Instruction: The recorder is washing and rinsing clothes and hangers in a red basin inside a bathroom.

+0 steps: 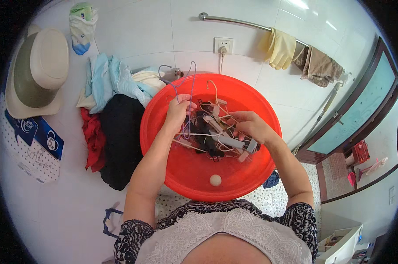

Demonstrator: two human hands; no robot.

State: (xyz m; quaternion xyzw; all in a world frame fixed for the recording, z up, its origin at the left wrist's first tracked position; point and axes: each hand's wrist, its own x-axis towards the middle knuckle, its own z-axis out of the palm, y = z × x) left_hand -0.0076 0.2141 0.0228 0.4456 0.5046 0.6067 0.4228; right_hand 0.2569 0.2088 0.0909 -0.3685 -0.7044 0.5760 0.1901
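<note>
A large round red plastic basin [192,180] stands before me, with a tangled pile of clothes hangers [225,140] inside it. My left hand [181,110] grips purple wire hangers [193,82] at the basin's left side, their hooks pointing up. On the right, my right hand [248,125] reaches into the pile with bent fingers; whether it grips a hanger there is hard to tell. A cream hanger hook [214,86] rises between the hands. Among the hangers are grey and white plastic clips and dark pieces. A pale round ball [215,180] lies near the basin's close edge.
Light blue cloth [108,79], red cloth [93,142] and black cloth [121,142] lie left of the basin. Beyond them are a beige plastic container [50,59] and a printed package [40,151]. Yellow rubber gloves [281,49] hang on a metal wall rail [238,21].
</note>
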